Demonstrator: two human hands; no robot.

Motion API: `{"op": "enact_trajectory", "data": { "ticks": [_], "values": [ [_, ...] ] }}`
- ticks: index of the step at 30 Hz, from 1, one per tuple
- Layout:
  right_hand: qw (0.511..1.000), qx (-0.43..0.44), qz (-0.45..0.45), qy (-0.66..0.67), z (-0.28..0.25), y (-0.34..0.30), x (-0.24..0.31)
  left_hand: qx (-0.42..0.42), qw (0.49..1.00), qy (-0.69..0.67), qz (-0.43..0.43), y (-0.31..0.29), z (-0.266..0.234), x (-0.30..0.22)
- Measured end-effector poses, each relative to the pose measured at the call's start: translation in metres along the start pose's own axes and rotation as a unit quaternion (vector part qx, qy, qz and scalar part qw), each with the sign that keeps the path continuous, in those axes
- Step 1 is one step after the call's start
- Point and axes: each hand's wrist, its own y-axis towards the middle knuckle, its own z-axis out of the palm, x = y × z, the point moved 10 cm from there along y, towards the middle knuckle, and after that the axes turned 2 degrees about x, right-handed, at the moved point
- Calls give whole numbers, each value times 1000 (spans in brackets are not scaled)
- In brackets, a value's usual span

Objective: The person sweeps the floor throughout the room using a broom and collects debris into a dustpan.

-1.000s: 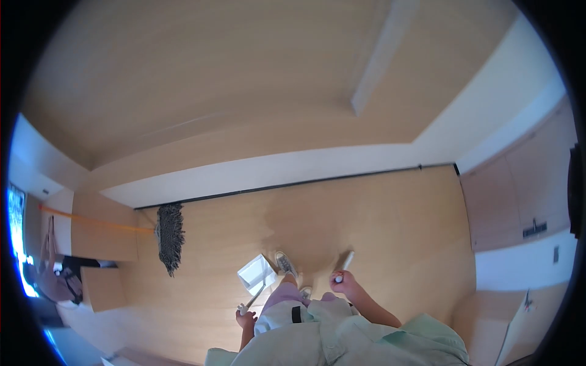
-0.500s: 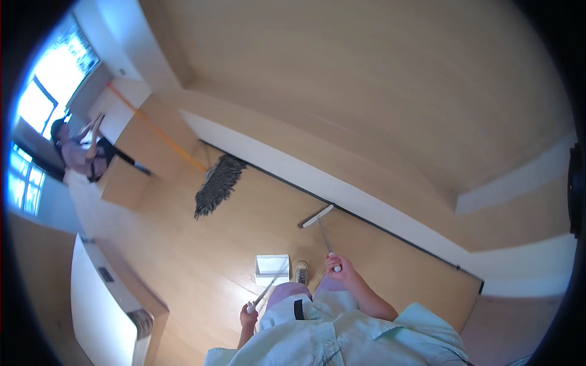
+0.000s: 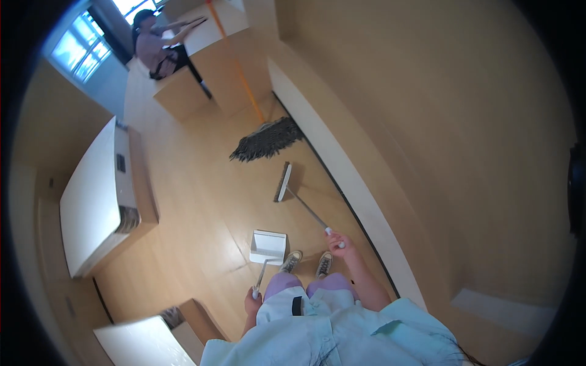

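Note:
Wrapped around the white grip of a broom, my right hand is closed at the right of my legs. The broom has a thin grey shaft and a white head with dark bristles, which stands tilted at the floor ahead of me. At my left side, my left hand grips the handle of a white long-handled dustpan. The pan lies on the floor in front of my left shoe, its mouth facing away from me. Whether any dirt lies in the pan is too small to tell.
Beyond the broom a dark grey mop with an orange handle rests on the floor by the wall's white base. A person sits farther off at upper left. White-topped furniture stands to the left, another white-topped piece at lower left.
My view has turned, so the wall now runs along my right. The broom head has swung left, away from the wall base. Both shoes show now. Both hands keep their grips.

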Motion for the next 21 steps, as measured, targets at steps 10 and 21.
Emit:
{"op": "enact_trajectory", "data": {
  "ticks": [10, 21],
  "values": [
    [980, 26, -97, 169, -101, -54, 138, -197, 860, -431, -187, -135, 70, 99],
    [972, -121, -168, -115, -232, -101, 169, -285, 860, -383, -179, -227, 133, 248]
  ]
}}
